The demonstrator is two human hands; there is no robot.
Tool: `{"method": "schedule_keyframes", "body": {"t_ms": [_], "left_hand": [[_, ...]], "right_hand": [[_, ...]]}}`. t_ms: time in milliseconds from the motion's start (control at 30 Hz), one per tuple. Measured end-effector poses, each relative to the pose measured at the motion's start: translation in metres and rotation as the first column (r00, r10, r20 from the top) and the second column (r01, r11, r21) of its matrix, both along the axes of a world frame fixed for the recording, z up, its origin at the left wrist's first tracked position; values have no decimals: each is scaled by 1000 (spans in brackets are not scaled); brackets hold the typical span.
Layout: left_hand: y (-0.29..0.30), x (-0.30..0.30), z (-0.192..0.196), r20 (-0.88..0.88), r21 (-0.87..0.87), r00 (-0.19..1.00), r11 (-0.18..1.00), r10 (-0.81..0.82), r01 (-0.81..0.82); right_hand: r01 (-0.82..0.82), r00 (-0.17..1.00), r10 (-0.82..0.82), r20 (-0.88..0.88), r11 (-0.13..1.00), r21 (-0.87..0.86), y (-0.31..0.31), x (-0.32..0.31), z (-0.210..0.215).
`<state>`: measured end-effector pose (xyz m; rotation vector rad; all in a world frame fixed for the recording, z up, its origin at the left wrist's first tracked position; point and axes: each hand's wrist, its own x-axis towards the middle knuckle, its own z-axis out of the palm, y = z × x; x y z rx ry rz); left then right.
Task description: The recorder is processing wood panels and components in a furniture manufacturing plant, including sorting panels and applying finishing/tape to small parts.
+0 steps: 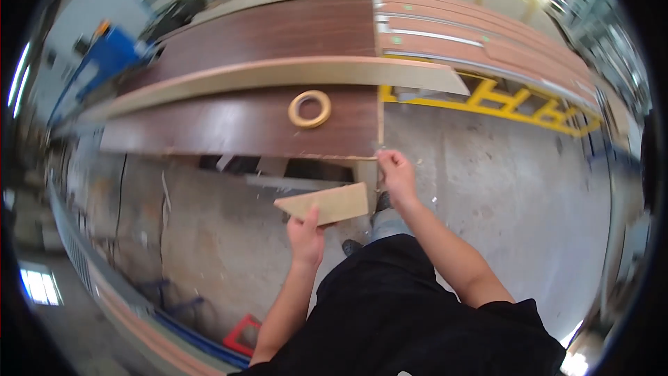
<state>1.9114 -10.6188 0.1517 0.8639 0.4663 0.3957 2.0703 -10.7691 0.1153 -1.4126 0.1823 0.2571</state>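
In my left hand [306, 238] is a short pale board offcut [337, 203], slanted to a point at its left end. The thumb lies on its broad face, and the piece is held in the air just off the near edge of a dark brown wood-grain tabletop [223, 122]. My right hand [396, 177] is at the near right corner of that top, its fingers pinched together; anything between them is too small or hidden to make out. A roll of yellowish tape [325, 108] lies flat on the tabletop. Behind it runs a long pale board [271, 74], its slanted right end overhanging the top.
At the back right, reddish-brown panels [445, 17] lie above a yellow metal frame [494, 97]. A blue object [115, 59] stands at the far left. Long strips lie along the lower left, near a red frame [242, 334]. Concrete floor [508, 188] shows right of the table.
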Motion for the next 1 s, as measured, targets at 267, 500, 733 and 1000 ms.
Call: {"method": "schedule_keyframes", "body": {"t_ms": [267,500,733,1000], "left_hand": [[26,-52,17,20,46,994,993,106,-107],[43,-68,7,272,247,962,965,20,-90],[50,-43,22,86,201,988,969,125,-140],[46,-8,46,95,166,983,972,155,-169]], "right_hand": [[-118,945,255,207,852,-509,73,84,-15],[-412,758,573,310,790,-453,82,36,39],[-863,439,833,338,495,-100,56,-15,105],[-810,460,835,303,534,-242,48,-3,119]]}}
